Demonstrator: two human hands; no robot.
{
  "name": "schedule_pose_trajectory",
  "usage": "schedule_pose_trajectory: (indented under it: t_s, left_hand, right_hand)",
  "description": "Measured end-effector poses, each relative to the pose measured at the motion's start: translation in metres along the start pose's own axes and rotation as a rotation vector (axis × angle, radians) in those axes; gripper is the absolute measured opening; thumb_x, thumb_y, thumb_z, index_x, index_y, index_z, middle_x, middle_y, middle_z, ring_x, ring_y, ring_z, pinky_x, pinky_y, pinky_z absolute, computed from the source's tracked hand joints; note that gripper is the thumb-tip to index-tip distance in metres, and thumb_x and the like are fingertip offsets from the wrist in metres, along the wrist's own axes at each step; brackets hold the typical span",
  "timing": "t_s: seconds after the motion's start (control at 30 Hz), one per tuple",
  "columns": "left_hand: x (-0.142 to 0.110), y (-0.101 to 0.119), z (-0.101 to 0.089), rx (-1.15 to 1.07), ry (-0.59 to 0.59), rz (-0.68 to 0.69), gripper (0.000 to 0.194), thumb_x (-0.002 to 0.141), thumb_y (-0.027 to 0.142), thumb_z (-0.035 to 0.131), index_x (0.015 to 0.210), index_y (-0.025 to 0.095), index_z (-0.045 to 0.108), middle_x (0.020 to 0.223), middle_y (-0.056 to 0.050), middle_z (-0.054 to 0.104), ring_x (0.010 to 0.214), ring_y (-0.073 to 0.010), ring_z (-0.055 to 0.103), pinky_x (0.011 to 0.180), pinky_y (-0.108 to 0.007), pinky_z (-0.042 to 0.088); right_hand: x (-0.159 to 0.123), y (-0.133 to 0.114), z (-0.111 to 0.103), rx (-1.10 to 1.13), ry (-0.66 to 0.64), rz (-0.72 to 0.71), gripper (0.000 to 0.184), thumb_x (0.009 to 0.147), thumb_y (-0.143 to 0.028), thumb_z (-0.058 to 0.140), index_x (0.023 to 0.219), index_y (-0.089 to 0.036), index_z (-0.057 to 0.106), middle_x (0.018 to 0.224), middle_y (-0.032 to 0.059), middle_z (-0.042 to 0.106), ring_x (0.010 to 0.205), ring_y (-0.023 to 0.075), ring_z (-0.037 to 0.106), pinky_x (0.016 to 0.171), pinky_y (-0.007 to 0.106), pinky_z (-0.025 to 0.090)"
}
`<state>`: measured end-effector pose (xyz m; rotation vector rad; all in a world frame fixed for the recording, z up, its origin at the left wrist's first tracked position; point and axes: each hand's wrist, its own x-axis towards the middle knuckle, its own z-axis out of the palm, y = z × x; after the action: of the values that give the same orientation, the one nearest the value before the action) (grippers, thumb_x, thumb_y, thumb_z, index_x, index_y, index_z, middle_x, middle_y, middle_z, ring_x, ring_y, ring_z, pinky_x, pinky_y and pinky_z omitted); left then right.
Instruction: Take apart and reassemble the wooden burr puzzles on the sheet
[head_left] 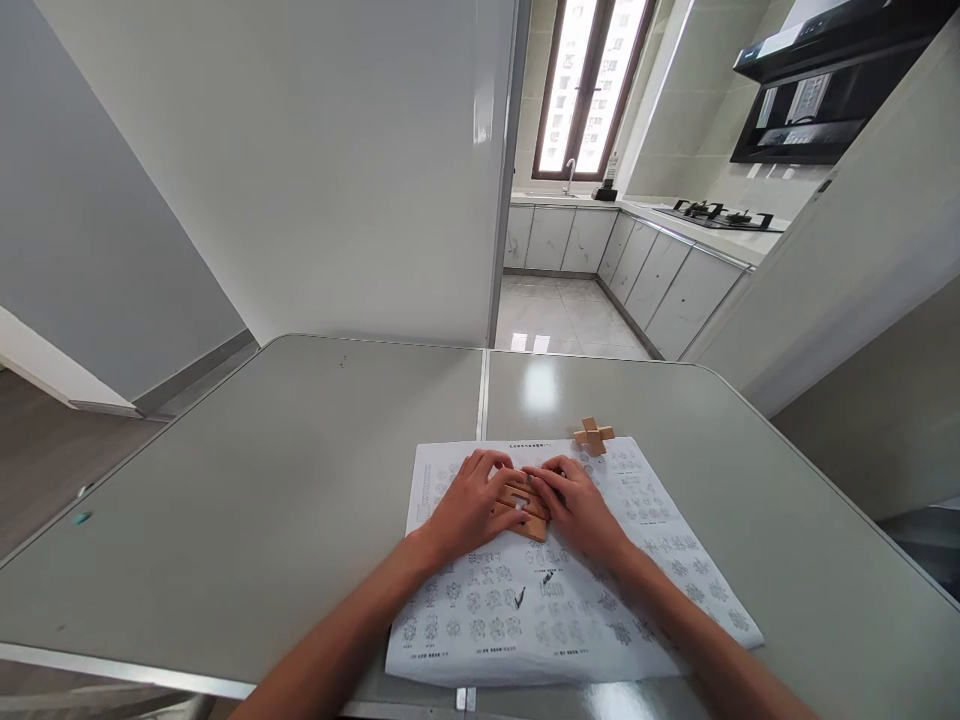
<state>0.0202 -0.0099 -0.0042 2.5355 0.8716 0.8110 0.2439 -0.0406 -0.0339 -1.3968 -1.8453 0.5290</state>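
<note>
Several notched wooden puzzle pieces (534, 528) lie side by side on a printed sheet (495, 620) with small line drawings. My left hand (476, 500) curls over their left side, its thumb and fingers touching them. From the right, my right hand (574, 500) closes round the same pieces, fingertips close to those of the left. Part of the wood is hidden under both hands. Beyond them, at the sheet's far edge, stands an assembled cross-shaped wooden puzzle (592, 436). Two small dark marks or bits (520, 598) show on the paper; I cannot tell which.
The grey table (225, 520) has a metal seam down its middle. A small green bit (81, 518) sits near its left edge. A pale wall panel (360, 180) rises behind, and a kitchen with a gas hob (720, 214) lies beyond a doorway.
</note>
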Motion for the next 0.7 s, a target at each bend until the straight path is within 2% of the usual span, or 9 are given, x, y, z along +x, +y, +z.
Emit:
schedule_pose_trajectory:
  t_s: [0.1,0.23,0.33,0.5,0.7]
  left_hand:
    - [0.0,0.004,-0.003,0.004,-0.003,-0.027,0.042,0.087,0.034,0.08,0.123,0.023,0.061,0.132,-0.011,0.059,0.123,-0.0289,0.054,0.106,-0.046,0.048]
    - [0.001,0.011,-0.006,-0.052,-0.079,0.062,0.071,0.081,0.051,0.083,0.139,0.025,0.05,0.143,-0.012,0.056,0.135,-0.0316,0.05,0.115,-0.048,0.043]
    - [0.001,0.013,-0.006,-0.066,-0.119,0.081,0.086,0.078,0.054,0.085,0.147,0.025,0.04,0.147,-0.012,0.055,0.141,-0.0322,0.046,0.119,-0.049,0.041]
    - [0.002,0.01,-0.006,-0.021,-0.143,0.006,0.068,0.08,0.053,0.082,0.133,0.025,0.049,0.132,-0.01,0.063,0.127,-0.0312,0.057,0.11,-0.049,0.048]
    - [0.0,-0.005,-0.007,0.146,-0.041,-0.081,0.053,0.086,0.047,0.076,0.128,0.024,0.053,0.13,-0.011,0.06,0.122,-0.0316,0.056,0.106,-0.05,0.049]
  right_hand:
    - [-0.001,-0.004,-0.001,0.019,-0.028,-0.019,0.038,0.109,-0.042,0.042,0.124,-0.03,0.074,0.109,0.0101,0.065,0.106,0.029,0.06,0.095,0.048,0.051]
    - [0.001,-0.004,-0.001,0.135,-0.039,-0.001,0.039,0.109,-0.041,0.038,0.13,-0.03,0.068,0.117,0.01,0.068,0.113,0.0291,0.06,0.098,0.048,0.051]
    - [0.002,-0.002,-0.001,0.205,0.005,0.067,0.038,0.108,-0.042,0.038,0.132,-0.028,0.065,0.118,0.0092,0.07,0.11,0.0279,0.064,0.098,0.048,0.052]
    - [0.003,-0.002,0.0,0.214,0.067,0.133,0.038,0.106,-0.044,0.043,0.13,-0.024,0.064,0.117,0.0089,0.071,0.107,0.027,0.066,0.098,0.047,0.052]
    - [0.004,-0.006,0.0,0.19,0.078,0.161,0.036,0.105,-0.043,0.043,0.127,-0.022,0.063,0.122,0.0112,0.069,0.109,0.0275,0.064,0.098,0.046,0.05]
